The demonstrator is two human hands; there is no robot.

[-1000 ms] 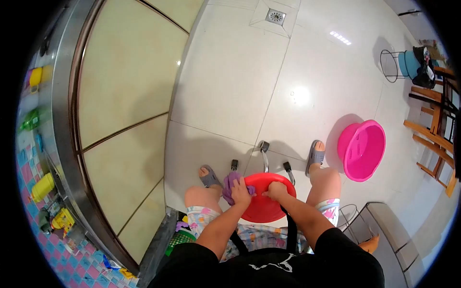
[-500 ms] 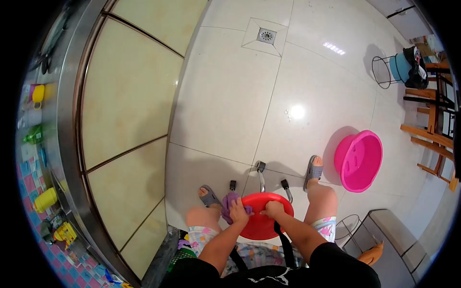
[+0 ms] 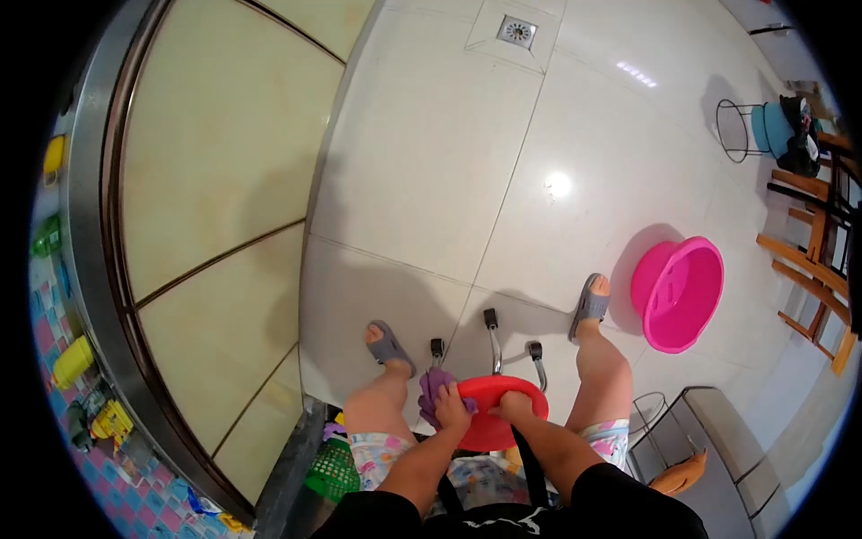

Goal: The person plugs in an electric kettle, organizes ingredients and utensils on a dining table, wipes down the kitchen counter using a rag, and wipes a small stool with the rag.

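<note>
A red round stool (image 3: 480, 436) with metal legs and dark feet is between my knees. My left hand (image 3: 453, 409) is closed on a bunched purple cloth (image 3: 431, 395), held against the left side of the red seat. My right hand (image 3: 514, 407) rests on the right part of the seat with its fingers curled in, seemingly gripping the stool; the fingertips are partly hidden. Part of the seat lies behind my hands and forearms.
A pink basin (image 3: 678, 296) stands on the tiled floor beyond my right foot. Cabinets (image 3: 215, 162) with a metal-edged counter run along the left. Wooden chairs (image 3: 813, 242) and a blue bin (image 3: 770, 128) are at far right. A green basket (image 3: 332, 469) sits at lower left.
The view has shifted a little. My left hand and the purple cloth have moved slightly down and toward the right over the stool's seat; my right hand stays on the seat.
</note>
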